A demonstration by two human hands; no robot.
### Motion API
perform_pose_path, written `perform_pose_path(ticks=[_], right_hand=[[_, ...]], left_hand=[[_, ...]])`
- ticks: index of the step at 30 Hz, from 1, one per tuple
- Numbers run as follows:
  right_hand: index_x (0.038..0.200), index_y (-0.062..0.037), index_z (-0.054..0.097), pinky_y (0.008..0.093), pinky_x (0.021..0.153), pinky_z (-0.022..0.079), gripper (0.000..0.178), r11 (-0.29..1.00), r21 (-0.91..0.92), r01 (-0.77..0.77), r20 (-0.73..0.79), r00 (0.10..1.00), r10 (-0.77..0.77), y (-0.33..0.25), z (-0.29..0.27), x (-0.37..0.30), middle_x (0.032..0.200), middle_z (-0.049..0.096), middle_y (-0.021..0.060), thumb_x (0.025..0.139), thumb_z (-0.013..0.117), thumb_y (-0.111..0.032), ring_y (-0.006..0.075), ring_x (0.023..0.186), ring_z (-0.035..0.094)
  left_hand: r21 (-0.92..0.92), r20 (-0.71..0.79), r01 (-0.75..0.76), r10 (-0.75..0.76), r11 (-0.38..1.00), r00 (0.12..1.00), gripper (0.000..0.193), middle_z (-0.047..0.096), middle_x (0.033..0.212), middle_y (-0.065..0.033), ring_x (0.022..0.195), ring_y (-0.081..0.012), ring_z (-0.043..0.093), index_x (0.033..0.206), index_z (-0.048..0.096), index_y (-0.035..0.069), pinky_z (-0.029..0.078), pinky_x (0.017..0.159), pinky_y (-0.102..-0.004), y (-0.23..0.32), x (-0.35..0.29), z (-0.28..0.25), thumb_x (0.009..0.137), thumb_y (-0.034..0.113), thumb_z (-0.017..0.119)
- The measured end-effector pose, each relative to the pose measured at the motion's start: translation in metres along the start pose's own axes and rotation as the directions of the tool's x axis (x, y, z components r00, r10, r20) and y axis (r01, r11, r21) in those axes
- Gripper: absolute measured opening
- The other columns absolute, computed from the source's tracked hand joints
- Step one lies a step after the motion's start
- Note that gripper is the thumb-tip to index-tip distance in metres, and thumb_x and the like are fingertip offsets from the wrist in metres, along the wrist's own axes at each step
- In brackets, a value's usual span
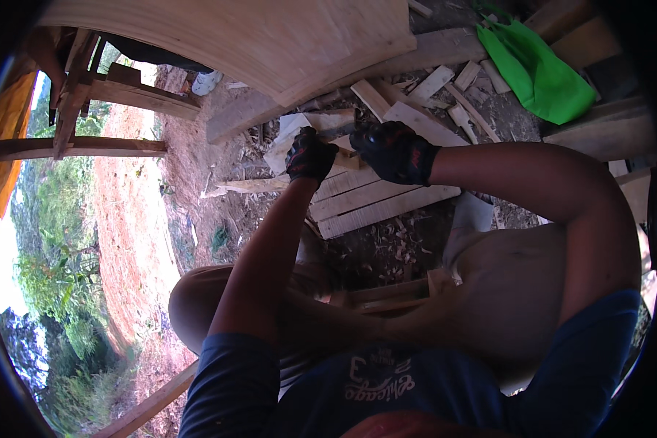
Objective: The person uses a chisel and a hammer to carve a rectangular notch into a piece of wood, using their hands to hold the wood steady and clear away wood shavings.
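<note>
My left hand (311, 155), in a black glove, is closed in front of me, its fingers curled. Close by on its right, my right hand (397, 152), gloved alike, is closed too, with the wrist bent inward. A small pale wood block (350, 160) shows in the narrow gap between the hands. What either palm grips is hidden by the gloves and the shade. Just below the hands lie pale slatted boards (381, 200), side by side, on the ground between my legs.
A wide wooden panel (270, 44) and a long beam (445, 48) lie beyond my hands. Wood offcuts (432, 82) and shavings litter the ground. At the far right lies a green bag (536, 73). A timber frame (109, 148) stands at the left.
</note>
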State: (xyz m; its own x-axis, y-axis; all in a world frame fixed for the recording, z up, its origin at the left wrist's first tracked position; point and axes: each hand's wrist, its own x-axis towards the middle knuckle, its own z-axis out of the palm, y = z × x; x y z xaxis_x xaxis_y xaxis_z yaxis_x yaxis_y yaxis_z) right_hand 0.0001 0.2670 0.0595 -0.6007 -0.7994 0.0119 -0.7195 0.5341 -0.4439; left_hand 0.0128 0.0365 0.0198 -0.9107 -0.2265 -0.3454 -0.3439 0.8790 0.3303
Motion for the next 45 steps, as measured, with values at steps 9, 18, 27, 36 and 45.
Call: perform_pose_path(ticks=[9,18,27,36,45], right_hand=[[0.117,-0.0016,0.064,0.0489,0.078,0.057,0.031,0.987,-0.131,0.096,-0.015,0.995,-0.099,-0.002,0.009,0.004,0.098,0.068,0.0205,0.089,0.059,-0.012,0.0377,0.089,0.071],[0.114,-0.0038,0.064,0.0483,0.078,0.057,0.028,0.970,-0.228,0.086,0.004,0.996,-0.087,0.009,0.018,0.001,0.102,0.069,0.0190,0.088,0.061,-0.012,0.0370,0.093,0.072],[0.112,-0.0053,0.064,0.0476,0.080,0.058,0.031,0.990,0.074,0.124,-0.030,0.992,-0.122,0.014,-0.001,-0.004,0.102,0.067,0.0184,0.082,0.065,-0.008,0.0378,0.094,0.071],[0.121,-0.0034,0.063,0.0481,0.081,0.058,0.036,0.978,0.160,0.138,-0.104,0.987,-0.122,0.021,0.004,0.004,0.112,0.067,0.0205,0.086,0.062,-0.011,0.0405,0.096,0.071],[0.142,-0.0007,0.050,0.0497,0.076,0.058,0.049,0.996,0.041,0.076,-0.064,0.995,-0.074,0.015,0.006,0.009,0.112,0.065,0.0267,0.103,0.059,-0.030,0.0412,0.089,0.072]], left_hand=[[-0.055,-0.045,-0.006,0.004,0.998,0.999,0.060,0.071,0.125,-0.0205,0.120,-0.0397,0.066,0.125,0.067,0.006,0.053,0.099,-0.0488,0.000,-0.002,0.002,0.079,0.040,0.085],[-0.021,-0.056,-0.035,0.034,0.999,0.998,0.063,0.069,0.129,-0.0215,0.123,-0.0411,0.065,0.131,0.064,0.007,0.052,0.101,-0.0503,-0.001,-0.006,0.007,0.081,0.040,0.082],[0.097,0.045,-0.205,0.201,0.974,0.979,0.041,0.072,0.119,-0.0240,0.117,-0.0433,0.067,0.118,0.073,0.011,0.053,0.099,-0.0521,-0.009,0.000,0.007,0.093,0.042,0.063],[-0.046,-0.170,-0.539,0.525,0.841,0.834,0.028,0.072,0.124,-0.0181,0.122,-0.0397,0.064,0.115,0.075,0.011,0.051,0.105,-0.0500,-0.023,0.007,0.019,0.095,0.025,0.060],[-0.083,-0.014,-0.722,0.724,0.686,0.690,0.048,0.069,0.131,-0.0166,0.121,-0.0401,0.064,0.130,0.067,0.011,0.050,0.106,-0.0524,0.008,0.001,0.006,0.088,0.032,0.077]])
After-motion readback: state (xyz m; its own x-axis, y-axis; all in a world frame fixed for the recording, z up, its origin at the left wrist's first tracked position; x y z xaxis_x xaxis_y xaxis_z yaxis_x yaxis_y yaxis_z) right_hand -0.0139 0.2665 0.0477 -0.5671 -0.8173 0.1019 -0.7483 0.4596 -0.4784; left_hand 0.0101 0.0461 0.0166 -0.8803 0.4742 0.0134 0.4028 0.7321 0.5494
